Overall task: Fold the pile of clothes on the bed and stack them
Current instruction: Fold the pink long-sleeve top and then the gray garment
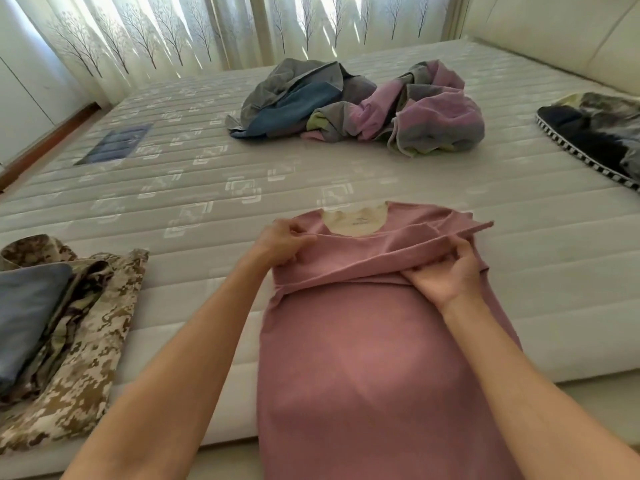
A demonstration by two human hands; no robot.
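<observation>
- Head view: a pink shirt (363, 341) lies spread at the near edge of the bed (242, 161), neck away from the person, its lower part hanging over the edge toward the camera.
- The left hand (282, 242) pinches the shirt's left shoulder, fingers curled round a fold of the fabric, just beside the pale inner neck label (356, 220).
- The right hand (446, 271) grips the shirt on the other side, fingers curled round a sleeve (433, 245) that is drawn across the chest as a band; the sleeve's end sticks out past the hand to the right.
- The shirt lies between and under both hands, and both forearms reach over its lower part.
- At the left, near the bed's edge, a camouflage garment (93, 341) lies flat with a folded blue piece (27, 313) on top of it.
- Farther back, in the middle of the bed, an unfolded pile of clothes (356, 109) in grey, blue, pink and pale green sits well apart from the shirt.
- At the right edge lies a dark cloth with a checked border (595, 133).
- Behind the bed hang curtains (173, 32) printed with bare trees.
</observation>
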